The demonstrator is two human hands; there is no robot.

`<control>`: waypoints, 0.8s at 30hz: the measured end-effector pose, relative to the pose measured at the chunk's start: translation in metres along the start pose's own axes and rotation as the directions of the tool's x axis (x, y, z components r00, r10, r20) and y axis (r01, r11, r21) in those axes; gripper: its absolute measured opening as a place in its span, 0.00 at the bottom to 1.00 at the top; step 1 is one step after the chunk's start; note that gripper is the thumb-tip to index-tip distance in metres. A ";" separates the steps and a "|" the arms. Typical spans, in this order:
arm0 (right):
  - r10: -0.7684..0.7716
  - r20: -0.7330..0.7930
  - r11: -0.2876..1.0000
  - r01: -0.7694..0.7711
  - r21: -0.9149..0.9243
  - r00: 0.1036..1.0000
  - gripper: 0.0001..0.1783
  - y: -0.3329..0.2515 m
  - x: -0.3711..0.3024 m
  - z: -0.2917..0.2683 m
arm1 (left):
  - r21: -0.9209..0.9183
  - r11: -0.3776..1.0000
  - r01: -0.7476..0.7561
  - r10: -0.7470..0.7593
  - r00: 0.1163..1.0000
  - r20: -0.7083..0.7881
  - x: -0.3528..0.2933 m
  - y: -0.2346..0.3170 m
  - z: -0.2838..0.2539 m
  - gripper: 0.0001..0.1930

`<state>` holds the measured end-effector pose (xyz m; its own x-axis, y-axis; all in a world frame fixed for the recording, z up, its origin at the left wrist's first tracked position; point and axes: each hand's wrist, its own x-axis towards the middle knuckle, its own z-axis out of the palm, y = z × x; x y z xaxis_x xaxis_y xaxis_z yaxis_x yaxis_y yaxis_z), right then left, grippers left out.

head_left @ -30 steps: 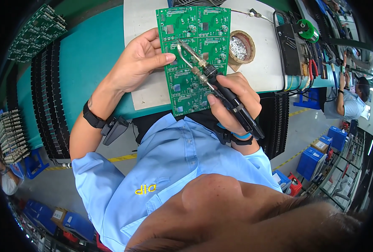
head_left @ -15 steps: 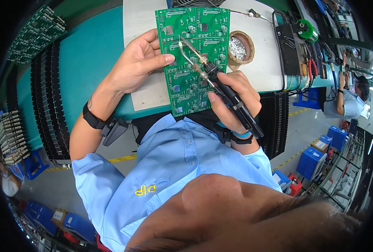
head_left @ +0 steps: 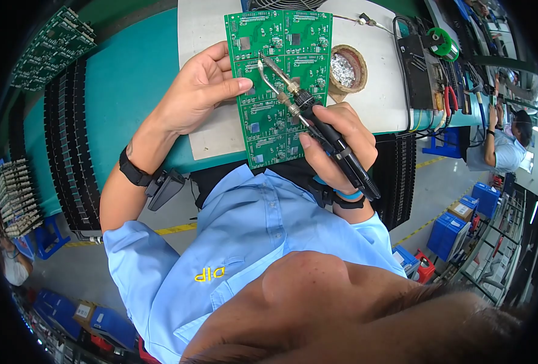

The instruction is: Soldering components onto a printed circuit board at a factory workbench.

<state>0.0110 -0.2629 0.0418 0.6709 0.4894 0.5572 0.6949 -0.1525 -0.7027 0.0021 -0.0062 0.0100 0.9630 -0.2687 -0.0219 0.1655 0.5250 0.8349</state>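
Head view: board (head_left: pixel 311 73) pinched by left grip (head_left: pixel 205 88), iron (head_left: pixel 306 100) clasped by right grip (head_left: pixel 342 142); chips (head_left: pixel 245 43) could be scorched by slipping.

Left of the left hand (head_left: pixel 199 91): open teal mat (head_left: pixel 129 79), passable as far as the black slotted rack (head_left: pixel 69 145). Right of it: blocked by the circuit-board panel (head_left: pixel 309 74) it pinches. Gap between hands: obstructed by the soldering tool (head_left: pixel 303 100), slanting up-left from the right hand (head_left: pixel 345 142) over the panel. Ahead of the right hand: round bowl (head_left: pixel 361 70) near. Ahead-right of it: passable white sheet (head_left: pixel 381 100), bounded by the black tool holder (head_left: pixel 410 73).
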 end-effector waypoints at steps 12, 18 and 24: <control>-0.011 -0.006 1.000 0.011 0.012 1.000 0.24 0.001 -0.004 -0.002 | 0.005 1.000 -0.001 0.001 1.000 -0.016 0.001 -0.002 0.000 0.27; 0.059 -0.071 0.998 -0.060 -0.015 0.996 0.25 0.005 -0.023 -0.021 | 0.003 0.999 0.032 -0.032 0.999 -0.022 0.000 0.000 -0.001 0.27; 0.300 -0.390 0.934 -0.351 -0.065 0.870 0.26 0.026 -0.053 -0.022 | -0.001 0.999 0.037 -0.037 0.999 -0.037 0.001 0.001 0.000 0.28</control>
<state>-0.0014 -0.3118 0.0039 0.8937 0.0454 0.4464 0.4301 -0.3698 -0.8235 0.0035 -0.0066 0.0108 0.9635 -0.2576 -0.0732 0.2011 0.5152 0.8332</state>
